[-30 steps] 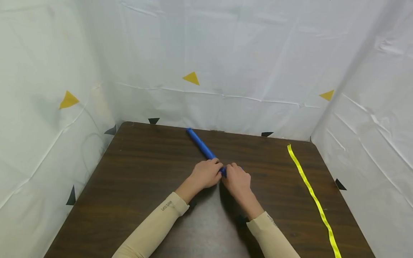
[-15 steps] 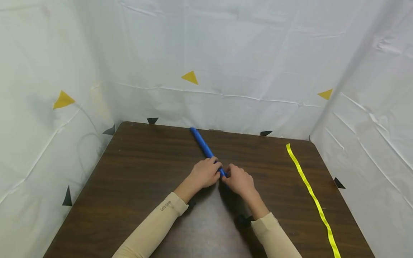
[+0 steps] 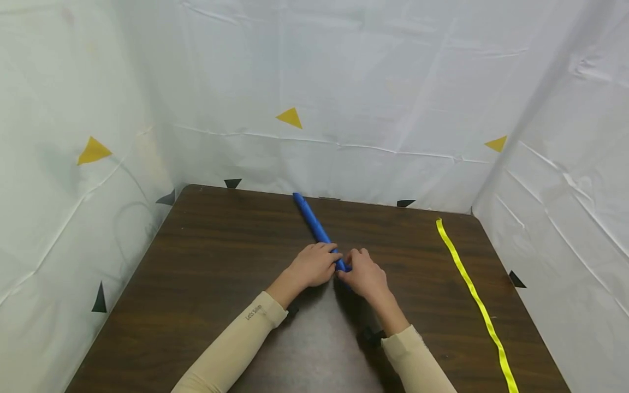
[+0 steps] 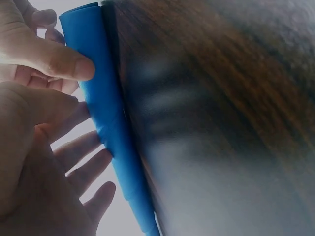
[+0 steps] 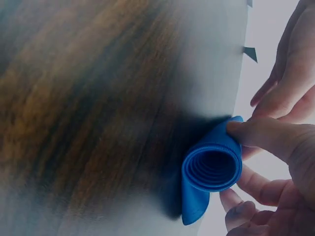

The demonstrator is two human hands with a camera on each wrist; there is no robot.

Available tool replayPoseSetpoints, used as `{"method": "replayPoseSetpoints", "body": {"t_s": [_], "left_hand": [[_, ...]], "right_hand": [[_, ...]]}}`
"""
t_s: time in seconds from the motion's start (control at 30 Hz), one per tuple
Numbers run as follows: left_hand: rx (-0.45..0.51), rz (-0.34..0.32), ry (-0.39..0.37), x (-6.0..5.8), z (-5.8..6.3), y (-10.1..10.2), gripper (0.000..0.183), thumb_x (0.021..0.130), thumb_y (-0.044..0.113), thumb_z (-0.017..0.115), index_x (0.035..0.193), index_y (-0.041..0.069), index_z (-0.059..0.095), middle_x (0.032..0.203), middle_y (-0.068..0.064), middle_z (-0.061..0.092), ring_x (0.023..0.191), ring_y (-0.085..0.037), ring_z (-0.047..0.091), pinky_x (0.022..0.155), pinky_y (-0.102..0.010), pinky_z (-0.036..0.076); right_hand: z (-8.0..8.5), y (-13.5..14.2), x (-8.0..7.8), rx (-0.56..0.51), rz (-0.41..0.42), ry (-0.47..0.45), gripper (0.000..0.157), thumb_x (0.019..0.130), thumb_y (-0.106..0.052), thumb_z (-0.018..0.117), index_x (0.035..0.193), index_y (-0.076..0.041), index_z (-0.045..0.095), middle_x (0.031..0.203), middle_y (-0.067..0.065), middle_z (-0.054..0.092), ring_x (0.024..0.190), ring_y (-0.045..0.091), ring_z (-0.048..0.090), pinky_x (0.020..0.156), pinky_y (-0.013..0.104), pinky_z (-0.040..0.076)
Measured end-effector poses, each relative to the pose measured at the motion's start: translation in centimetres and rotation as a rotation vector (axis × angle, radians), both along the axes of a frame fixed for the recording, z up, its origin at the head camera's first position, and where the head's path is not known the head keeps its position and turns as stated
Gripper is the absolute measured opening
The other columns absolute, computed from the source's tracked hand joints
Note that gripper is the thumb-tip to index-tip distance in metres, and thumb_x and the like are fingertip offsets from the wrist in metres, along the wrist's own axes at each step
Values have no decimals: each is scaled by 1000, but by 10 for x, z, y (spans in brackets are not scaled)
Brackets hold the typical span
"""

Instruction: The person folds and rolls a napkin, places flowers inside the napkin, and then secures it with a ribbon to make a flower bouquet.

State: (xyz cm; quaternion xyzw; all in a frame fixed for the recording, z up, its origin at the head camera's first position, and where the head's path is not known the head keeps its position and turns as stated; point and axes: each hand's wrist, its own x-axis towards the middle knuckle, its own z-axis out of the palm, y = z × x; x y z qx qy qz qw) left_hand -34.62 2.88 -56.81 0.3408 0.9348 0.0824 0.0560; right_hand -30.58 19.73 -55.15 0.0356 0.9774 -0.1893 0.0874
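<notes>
We find the blue roll lying slantwise on the tabletop, its far end at the tabletop's back edge; over the tabletop's middle, the left hand's grip is loosely spread, fingertips touching the blue roll; just beside it, the right hand's grip is narrow, thumb and fingers pinching the near end; a yellow strip runs along the tabletop's right side; behind the tabletop we see white sheeting.

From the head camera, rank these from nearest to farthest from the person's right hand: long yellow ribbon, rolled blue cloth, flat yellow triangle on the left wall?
1. Rolled blue cloth: held by the right hand.
2. Long yellow ribbon: off to its right.
3. Flat yellow triangle: far left, on the wall.
</notes>
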Motion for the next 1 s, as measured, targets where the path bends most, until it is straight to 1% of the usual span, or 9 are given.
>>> {"method": "replayPoseSetpoints", "body": {"t_s": [0.1, 0.2, 0.33, 0.43, 0.53, 0.67, 0.77, 0.83, 1.0], "left_hand": [[20, -15, -9, -1, -2, -1, 45, 115, 32, 51, 158, 20, 56, 171, -5, 44, 156, -24, 45, 126, -43, 39], [37, -10, -22, -3, -4, -3, 47, 114, 35, 51, 159, 20, 53, 172, -9, 41, 157, -26, 43, 126, -45, 39], [59, 34, -25, -5, -4, -9, 49, 114, 38, 52, 160, 21, 51, 172, -11, 40, 155, -32, 45, 125, -51, 41], [84, 81, -37, -6, 0, -13, 49, 113, 37, 54, 160, 22, 51, 171, -12, 40, 154, -34, 45, 124, -53, 41], [98, 115, -57, -7, 5, -16, 51, 113, 37, 54, 161, 21, 50, 171, -12, 39, 155, -35, 44, 124, -54, 40], [95, 136, -81, -7, 7, -18, 55, 113, 41, 52, 163, 19, 46, 173, -14, 37, 157, -36, 41, 126, -54, 38], [91, 148, -99, -7, 6, -18, 58, 114, 47, 49, 166, 20, 43, 174, -15, 34, 158, -36, 40, 126, -55, 37], [89, 151, -112, -7, 3, -17, 59, 114, 49, 47, 166, 21, 42, 175, -14, 33, 158, -36, 40, 126, -55, 37], [73, 148, -132, -8, 0, -16, 61, 112, 53, 51, 166, 25, 43, 177, -9, 30, 159, -35, 38, 127, -56, 36]], "right_hand": [[1, 0, 0, 18, -8, 9, 36, 95, -39, 81, 118, -13, 71, 119, 10, 60, 84, 26, 65, 78, 55, 54], [4, 2, -1, 36, -15, -7, 35, 96, -39, 80, 117, -11, 73, 117, 10, 62, 85, 26, 65, 79, 55, 54], [7, 5, -2, 34, -31, -49, 34, 98, -39, 78, 116, -10, 74, 104, 7, 70, 82, 24, 66, 77, 52, 54], [9, 8, -3, 14, -30, -81, 33, 100, -38, 75, 117, -10, 74, 97, 6, 73, 80, 24, 67, 76, 51, 54], [9, 10, -3, 0, -20, -97, 31, 100, -38, 74, 117, -12, 76, 98, 6, 75, 81, 24, 68, 78, 52, 55], [8, 12, -3, -20, -6, -104, 28, 99, -37, 74, 114, -14, 79, 104, 6, 77, 86, 23, 69, 82, 54, 56], [9, 14, -4, -57, 16, -124, 30, 99, -36, 74, 115, -11, 79, 109, 7, 78, 90, 24, 71, 84, 55, 57], [10, 15, -4, -87, 34, -142, 31, 99, -35, 75, 115, -9, 79, 109, 8, 79, 92, 24, 72, 84, 53, 58], [10, 17, -4, -181, 123, -186, 27, 99, -28, 73, 107, -3, 82, 96, 8, 79, 82, 20, 68, 74, 40, 56]]}}
